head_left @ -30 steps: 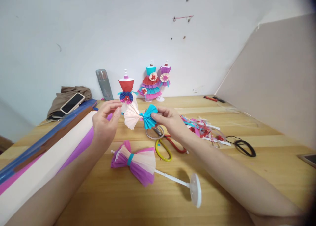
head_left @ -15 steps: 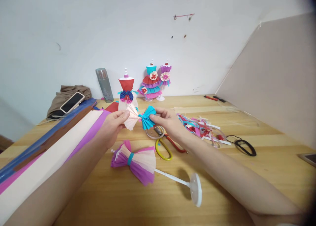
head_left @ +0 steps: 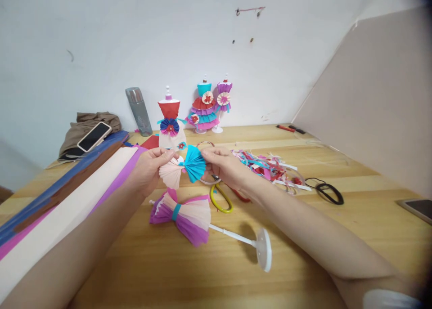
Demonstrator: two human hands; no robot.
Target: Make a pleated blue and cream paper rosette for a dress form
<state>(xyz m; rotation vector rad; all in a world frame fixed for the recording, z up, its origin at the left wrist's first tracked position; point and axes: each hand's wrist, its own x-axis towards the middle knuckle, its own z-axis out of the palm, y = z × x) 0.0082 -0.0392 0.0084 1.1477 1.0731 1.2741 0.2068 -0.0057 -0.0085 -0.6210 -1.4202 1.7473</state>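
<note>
Left hand [head_left: 150, 167] pinches cream half [head_left: 170, 174], right hand [head_left: 223, 164] pinches blue half [head_left: 196, 165] of pleated paper bow [head_left: 184, 165], held over the surface's [head_left: 168, 277] middle. Paper sheets [head_left: 84, 196] along left edge; phone [head_left: 94, 136] on brown cloth [head_left: 97, 118], far left corner; bottle [head_left: 140, 113], then red-topped dress form [head_left: 168, 109] near back edge; purple-cream dress form [head_left: 192, 219] lying toward front edge; yellow-handled scissors [head_left: 213, 200]; paper scraps [head_left: 263, 165]; black cord [head_left: 340, 197] toward right edge.

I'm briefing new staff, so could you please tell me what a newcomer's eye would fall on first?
Probably the pleated pink-and-blue bow, held mid-picture between the left grip and right grip. Then the purple-and-peach dress lying on the table nearer the viewer, and three dress forms standing near the wall.
</note>
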